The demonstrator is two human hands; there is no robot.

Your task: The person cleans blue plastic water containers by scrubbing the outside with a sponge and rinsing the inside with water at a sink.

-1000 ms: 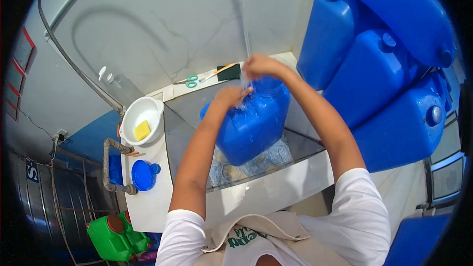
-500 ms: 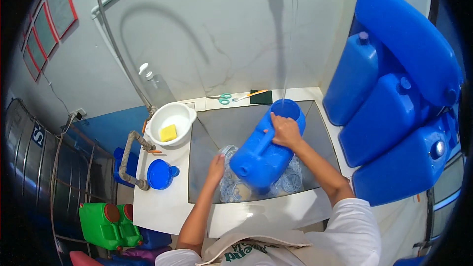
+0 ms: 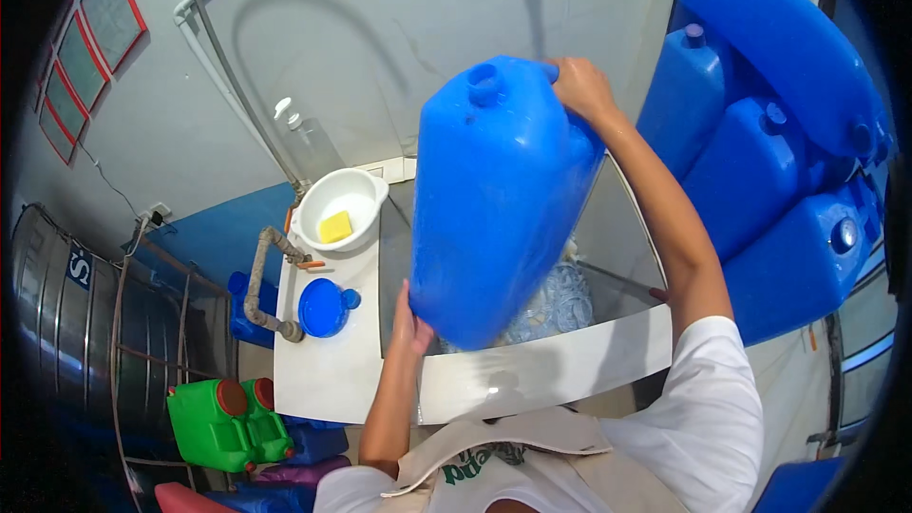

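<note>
A large blue plastic water jug (image 3: 489,199) is held tilted over the grey sink (image 3: 622,271), its small round spout at the upper end. My right hand (image 3: 581,90) is closed at the jug's upper right, its fingertips partly hidden behind the plastic. Low on the jug's left side, my left hand (image 3: 411,328) grips the bottom edge. Beneath the jug, a heap of pale bluish things (image 3: 560,304) lies in the sink; their kind is unclear.
To the left on the white counter (image 3: 551,370) are a white basin (image 3: 366,185) with a yellow sponge (image 3: 334,227), a blue lid (image 3: 324,308), a pipe tap (image 3: 255,290) and a pump bottle (image 3: 309,142). Blue jugs (image 3: 750,166) crowd the right side; green jerrycans (image 3: 209,423) stand lower left.
The jug has been lifted and swung toward me, its spout end now up. My right hand rose with it; my left hand, apart from it before, now touches its base.
</note>
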